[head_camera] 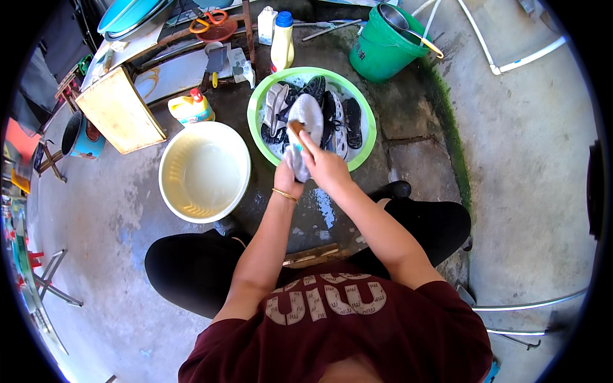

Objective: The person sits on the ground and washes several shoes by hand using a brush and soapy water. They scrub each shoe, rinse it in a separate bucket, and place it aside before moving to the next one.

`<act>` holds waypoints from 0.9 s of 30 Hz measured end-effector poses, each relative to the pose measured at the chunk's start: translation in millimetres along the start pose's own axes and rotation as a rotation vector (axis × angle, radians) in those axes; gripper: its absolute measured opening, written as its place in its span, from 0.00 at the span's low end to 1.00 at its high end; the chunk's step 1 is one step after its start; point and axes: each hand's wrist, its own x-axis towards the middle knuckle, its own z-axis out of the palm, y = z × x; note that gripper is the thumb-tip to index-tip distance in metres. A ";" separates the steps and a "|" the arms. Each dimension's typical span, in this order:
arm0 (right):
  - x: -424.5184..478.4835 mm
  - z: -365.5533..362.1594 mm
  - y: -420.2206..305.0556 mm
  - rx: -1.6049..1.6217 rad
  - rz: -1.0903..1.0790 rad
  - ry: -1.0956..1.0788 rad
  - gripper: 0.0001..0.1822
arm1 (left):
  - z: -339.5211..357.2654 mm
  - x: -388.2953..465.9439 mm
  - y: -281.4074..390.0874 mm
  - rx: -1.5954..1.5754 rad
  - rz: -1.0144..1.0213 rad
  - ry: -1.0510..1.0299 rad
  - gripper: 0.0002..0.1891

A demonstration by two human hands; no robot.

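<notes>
A light grey shoe [308,111] is tilted over the near part of a light green basin [370,128]. My left hand [287,178] grips its near end. In my right hand [327,167] is a brush with a brown wooden handle [297,129], held against the shoe; its bristles are hidden. Several wet shoes lie in suds in the basin, among them a white and grey one [275,103] at the left and a black one [353,123] at the right.
Left of the green basin stands a cream plastic basin [206,172], with a yellow detergent bottle [191,109] behind it. A blue-capped bottle [282,45] stands beyond the green basin. A green bucket [380,52] holding a metal ladle [393,18] is at the back right.
</notes>
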 end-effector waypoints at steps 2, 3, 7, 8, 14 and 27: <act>4.7 -0.4 -4.6 -0.013 0.034 0.094 0.29 | 8.3 -4.0 1.5 0.030 0.021 0.014 0.19; 2.0 1.8 -7.0 0.013 0.061 0.058 0.30 | 6.4 -0.6 8.8 0.031 0.011 0.044 0.19; -27.1 -7.3 -21.1 0.124 0.022 -0.124 0.30 | -4.7 -0.7 36.6 0.030 0.063 -0.151 0.22; -23.0 -8.9 -17.5 0.114 0.036 -0.119 0.30 | 1.5 0.1 31.9 0.028 0.029 -0.116 0.22; 21.1 -14.1 11.8 0.037 0.160 0.127 0.28 | 16.4 -1.7 13.6 0.049 0.071 -0.114 0.19; -2.8 -7.6 1.3 0.044 0.133 0.069 0.29 | 27.9 -5.2 16.0 -0.026 0.243 0.010 0.29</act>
